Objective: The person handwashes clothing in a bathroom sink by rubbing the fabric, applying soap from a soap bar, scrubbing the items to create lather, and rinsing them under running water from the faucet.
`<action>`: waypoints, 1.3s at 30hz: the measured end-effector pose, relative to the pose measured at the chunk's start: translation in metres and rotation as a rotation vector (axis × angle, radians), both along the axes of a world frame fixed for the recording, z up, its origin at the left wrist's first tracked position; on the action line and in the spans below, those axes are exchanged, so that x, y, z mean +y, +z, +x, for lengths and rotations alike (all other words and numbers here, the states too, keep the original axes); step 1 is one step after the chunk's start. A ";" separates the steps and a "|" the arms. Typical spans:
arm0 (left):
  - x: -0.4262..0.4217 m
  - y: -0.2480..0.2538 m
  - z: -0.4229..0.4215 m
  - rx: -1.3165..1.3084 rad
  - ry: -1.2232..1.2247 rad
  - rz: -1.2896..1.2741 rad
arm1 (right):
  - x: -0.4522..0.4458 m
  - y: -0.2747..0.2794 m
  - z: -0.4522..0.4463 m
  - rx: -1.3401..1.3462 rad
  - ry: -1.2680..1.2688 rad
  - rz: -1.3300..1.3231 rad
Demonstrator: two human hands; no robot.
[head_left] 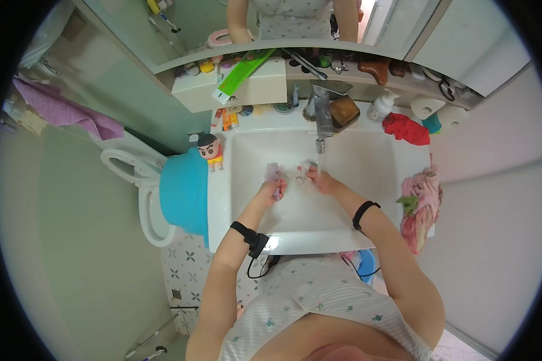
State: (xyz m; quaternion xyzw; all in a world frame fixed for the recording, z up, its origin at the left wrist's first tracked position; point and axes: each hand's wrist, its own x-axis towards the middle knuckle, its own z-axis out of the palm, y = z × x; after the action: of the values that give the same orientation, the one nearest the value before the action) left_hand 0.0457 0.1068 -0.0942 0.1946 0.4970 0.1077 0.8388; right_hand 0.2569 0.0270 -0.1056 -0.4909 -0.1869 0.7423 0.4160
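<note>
Over the white sink basin (367, 156), my left hand (273, 192) is closed round a small lilac cloth (275, 171). My right hand (323, 182) pinches a pale, whitish cloth (300, 174) with small reddish spots. Whether the two cloths are one piece, I cannot tell. Water runs from the tap (323, 114) down beside my right hand. Each wrist wears a black band, the left one with a small box and a cable.
Damp-looking pink clothes (423, 201) lie on the sink's right edge, with a red cloth (407, 129) behind them. A pump bottle (382, 106) and a soap dish (344, 112) stand at the back. A cartoon figure (210, 150) sits left, near a blue tub (183, 191).
</note>
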 end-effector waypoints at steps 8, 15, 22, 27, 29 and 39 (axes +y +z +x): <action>-0.019 0.041 0.053 -0.119 -0.068 -0.094 | -0.025 0.066 0.002 0.161 0.104 0.131; -0.018 0.004 0.064 -0.129 0.067 0.069 | -0.036 0.060 0.034 -0.320 -0.006 0.000; -0.030 0.021 0.064 -0.004 0.034 0.173 | -0.027 0.057 0.017 -0.103 -0.140 0.115; -0.042 0.041 0.066 -0.153 -0.001 0.025 | -0.018 0.053 0.011 -0.025 -0.123 0.217; -0.042 0.041 0.068 -0.205 -0.002 0.006 | -0.013 0.061 0.004 -0.039 -0.160 0.227; -0.028 0.020 0.062 -0.211 0.311 0.089 | -0.016 0.036 0.026 -0.630 -0.371 0.125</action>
State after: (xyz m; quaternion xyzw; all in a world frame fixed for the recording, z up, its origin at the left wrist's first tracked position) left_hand 0.1073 0.0784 -0.0740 0.1400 0.4249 0.2779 0.8500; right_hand 0.2828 0.0113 -0.0697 -0.6946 -0.2587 0.4536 0.4948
